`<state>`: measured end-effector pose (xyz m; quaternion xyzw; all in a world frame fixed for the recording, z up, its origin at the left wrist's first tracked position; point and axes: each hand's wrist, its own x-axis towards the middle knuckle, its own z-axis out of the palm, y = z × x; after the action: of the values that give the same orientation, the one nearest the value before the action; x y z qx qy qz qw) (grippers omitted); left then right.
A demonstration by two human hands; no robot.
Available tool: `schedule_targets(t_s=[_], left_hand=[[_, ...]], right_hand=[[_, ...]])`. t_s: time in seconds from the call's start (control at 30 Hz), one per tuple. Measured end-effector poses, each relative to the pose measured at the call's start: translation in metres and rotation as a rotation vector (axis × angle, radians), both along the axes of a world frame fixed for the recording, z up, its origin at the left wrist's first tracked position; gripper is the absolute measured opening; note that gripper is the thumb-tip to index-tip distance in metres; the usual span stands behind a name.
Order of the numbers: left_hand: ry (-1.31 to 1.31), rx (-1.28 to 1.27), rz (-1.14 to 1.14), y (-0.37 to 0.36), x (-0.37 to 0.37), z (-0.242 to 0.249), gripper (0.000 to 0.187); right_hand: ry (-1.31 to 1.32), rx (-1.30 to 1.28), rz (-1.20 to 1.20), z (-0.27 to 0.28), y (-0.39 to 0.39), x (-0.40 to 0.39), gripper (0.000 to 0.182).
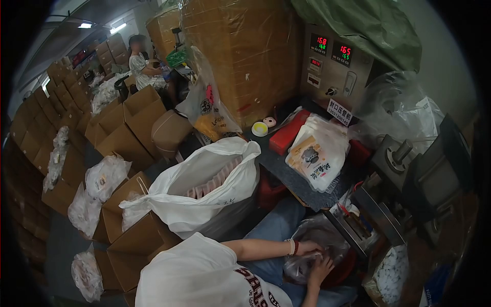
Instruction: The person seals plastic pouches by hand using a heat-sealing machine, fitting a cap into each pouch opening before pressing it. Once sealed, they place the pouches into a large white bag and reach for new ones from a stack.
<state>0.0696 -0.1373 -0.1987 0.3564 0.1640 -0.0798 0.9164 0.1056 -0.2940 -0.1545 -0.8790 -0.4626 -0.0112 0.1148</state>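
Observation:
A clear plastic bag (302, 267) sits open over my lap, apparently lining a red container (343, 273). My left hand (308, 248), with a beaded band at the wrist, has its fingers curled at the bag's upper rim. Just below it, my right hand (321, 268) holds the near side of the same bag, fingers bent over the film. Both hands nearly meet; whatever lies inside the bag is hard to make out. Close to their right stands the metal jaw of a sealing machine (378, 215).
Printed pouches (317, 156) are stacked on a dark bench (276, 166). A white sack (204, 210) holding pinkish-white packets stands left of my legs. Cardboard boxes (138, 250) line the left. A control panel (335, 56) shows red digits. Another person (143, 69) sits farther back.

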Motion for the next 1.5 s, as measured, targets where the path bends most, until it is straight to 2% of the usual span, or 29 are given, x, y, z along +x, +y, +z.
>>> schedule_targets(t_s=[0.1, 0.17, 0.2, 0.23, 0.27, 0.3, 0.4, 0.47, 0.5, 0.53, 0.57, 0.63, 0.7, 0.77, 0.8, 0.83, 0.87, 0.9, 0.93, 0.97, 1.0, 1.07, 1.17, 1.2, 1.23, 1.3, 1.37, 1.43, 1.5], left_hand=[[0.295, 0.245, 0.077, 0.014, 0.002, -0.004, 0.033], [0.412, 0.362, 0.146, 0.033, 0.002, 0.020, 0.033], [0.312, 0.697, 0.094, 0.033, 0.008, -0.001, 0.035], [0.308, 0.692, 0.094, 0.018, 0.013, -0.013, 0.035], [0.281, 0.926, 0.239, 0.000, 0.016, -0.023, 0.033], [0.248, 1.161, 0.388, -0.009, 0.020, -0.033, 0.031], [0.159, 0.904, 0.270, -0.007, 0.009, -0.020, 0.030], [0.110, 0.860, 0.330, -0.005, -0.007, 0.018, 0.028], [0.052, 0.811, 0.389, -0.002, -0.014, 0.031, 0.028], [0.062, 0.820, 0.399, 0.010, -0.021, 0.028, 0.028], [0.284, 0.594, 0.490, 0.022, -0.025, 0.018, 0.026], [0.524, 0.250, 0.618, 0.030, -0.022, 0.004, 0.024], [0.499, 0.211, 0.596, 0.026, -0.022, 0.001, 0.024], [0.477, 0.177, 0.596, 0.020, -0.026, 0.000, 0.024], [0.292, 0.372, 0.496, 0.015, -0.028, 0.000, 0.022], [0.106, 0.558, 0.389, 0.010, -0.030, 0.003, 0.020], [0.108, 0.561, 0.385, 0.008, -0.033, 0.018, 0.020], [-0.184, 1.003, 0.307, 0.005, -0.037, 0.033, 0.017], [-0.488, 1.430, 0.208, 0.001, -0.042, 0.053, 0.015], [-0.479, 1.428, 0.212, -0.003, -0.044, 0.071, 0.015], [-0.511, 1.419, 0.143, -0.009, -0.046, 0.088, 0.014], [-0.546, 1.408, 0.078, -0.014, -0.046, 0.093, 0.014], [-0.506, 1.370, 0.061, -0.019, -0.040, 0.084, 0.014], [-0.598, 1.398, 0.156, -0.022, -0.038, 0.082, 0.012], [-0.688, 1.424, 0.250, -0.023, -0.036, 0.079, 0.011], [-0.599, 1.471, 0.322, -0.024, -0.031, 0.073, 0.010], [-0.509, 1.513, 0.393, -0.016, -0.023, 0.061, 0.009], [-0.408, 1.398, -0.243, -0.004, -0.014, 0.049, 0.011], [-0.446, 1.405, -0.177, -0.007, -0.013, 0.052, 0.012]], right_hand=[[-0.070, 0.169, 0.115, -0.003, -0.012, -0.008, 0.021], [0.142, 0.289, 0.263, 0.015, -0.029, -0.021, 0.015], [0.132, 0.288, 0.254, 0.016, -0.033, -0.023, 0.015], [0.417, 0.487, 0.016, 0.016, -0.038, -0.027, 0.015], [0.704, 0.677, -0.231, 0.017, -0.043, -0.029, 0.017], [0.704, 0.676, -0.231, 0.019, -0.043, -0.024, 0.017], [0.780, 0.646, -0.488, 0.013, -0.047, 0.004, 0.024], [0.474, 0.542, -0.266, -0.023, -0.043, 0.026, 0.027], [0.484, 0.545, -0.254, -0.033, -0.044, 0.032, 0.027], [0.980, 0.900, -0.521, -0.042, -0.044, 0.036, 0.030], [1.476, 1.233, -0.802, -0.049, -0.045, 0.037, 0.033], [1.420, 1.309, -0.941, -0.069, -0.046, 0.031, 0.034], [1.356, 1.384, -1.096, -0.075, -0.056, 0.025, 0.034], [1.314, 1.518, -0.910, -0.071, -0.057, 0.024, 0.029], [1.312, 1.524, -0.910, -0.075, -0.061, 0.035, 0.029], [1.528, 1.596, -0.246, -0.079, -0.069, 0.053, 0.026], [1.651, 1.566, 0.451, -0.075, -0.070, 0.058, 0.022], [1.660, 1.565, 0.446, -0.074, -0.066, 0.055, 0.022], [1.414, 1.205, 0.026, -0.043, -0.048, 0.044, 0.019], [1.121, 0.826, -0.330, -0.013, -0.030, 0.034, 0.016], [1.123, 0.817, -0.330, 0.010, -0.017, 0.021, 0.016], [1.031, 0.603, -0.029, 0.039, 0.002, 0.003, 0.020], [0.723, 0.507, 0.217, 0.008, 0.010, 0.016, 0.027], [0.723, 0.507, 0.220, -0.004, 0.007, 0.024, 0.027], [0.935, 0.435, 0.042, -0.021, 0.000, 0.034, 0.032], [1.144, 0.352, -0.135, -0.060, -0.010, 0.037, 0.037], [1.073, 0.684, -0.264, -0.084, -0.011, 0.030, 0.054], [1.196, 0.516, -0.309, -0.058, -0.018, 0.031, 0.058], [1.311, 0.342, -0.361, -0.016, -0.021, 0.019, 0.062]])
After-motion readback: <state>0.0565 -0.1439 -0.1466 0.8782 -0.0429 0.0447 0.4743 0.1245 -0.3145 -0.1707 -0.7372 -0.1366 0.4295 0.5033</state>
